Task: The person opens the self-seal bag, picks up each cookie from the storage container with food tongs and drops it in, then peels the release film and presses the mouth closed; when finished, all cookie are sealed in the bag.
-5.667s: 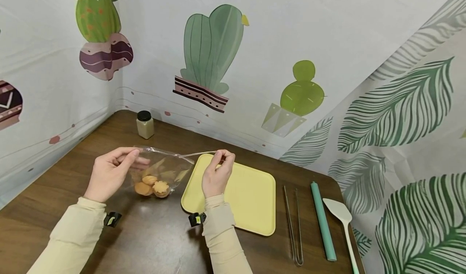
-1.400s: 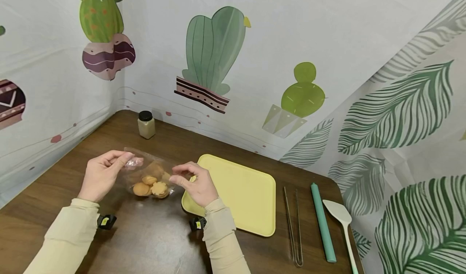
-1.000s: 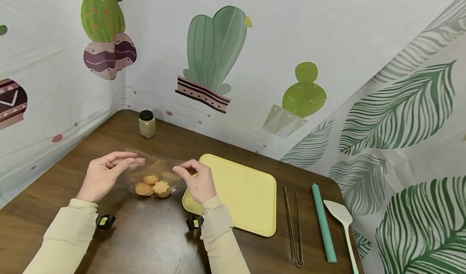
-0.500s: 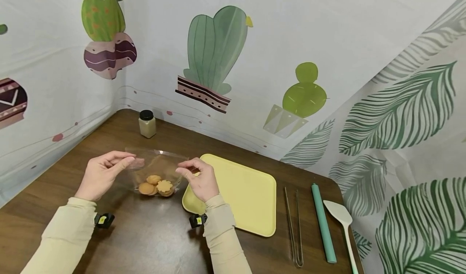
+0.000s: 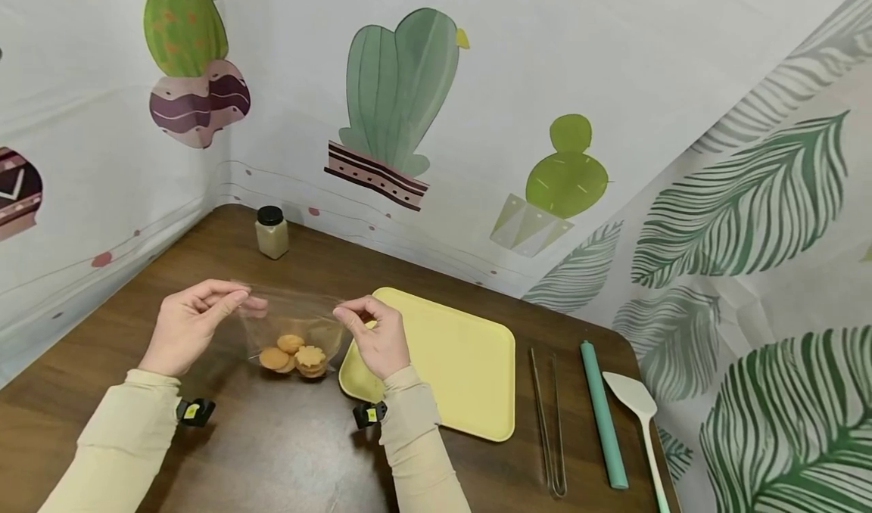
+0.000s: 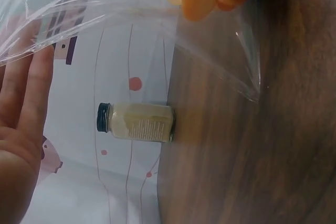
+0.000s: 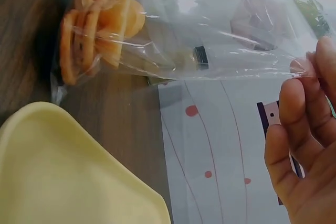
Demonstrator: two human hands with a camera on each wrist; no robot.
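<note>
A clear plastic bag (image 5: 293,310) hangs spread between both hands, with several round, golden baked pieces (image 5: 310,357) at its bottom; one has a scalloped edge. My left hand (image 5: 182,330) pinches the bag's upper left corner between thumb and fingers. The upper right corner is pinched by my right hand (image 5: 381,343), beside the left edge of a yellow tray (image 5: 463,362). In the right wrist view, fingertips of the right hand (image 7: 310,140) meet at the bag's edge. The left wrist view shows only part of the left hand (image 6: 23,114), with its pinch out of frame.
Behind the bag stands a jar (image 5: 272,233) with a black lid. Right of the tray lie metal tongs (image 5: 559,437), a green rod (image 5: 604,418) and a white spatula (image 5: 633,394). A printed cloth (image 5: 463,157) hangs behind the table.
Earlier, a thin pale strip stretched from the bag's top to my right hand; now that hand pinches the bag's right corner and the strip is not visible. Recently the bag has spread wider, rightward.
</note>
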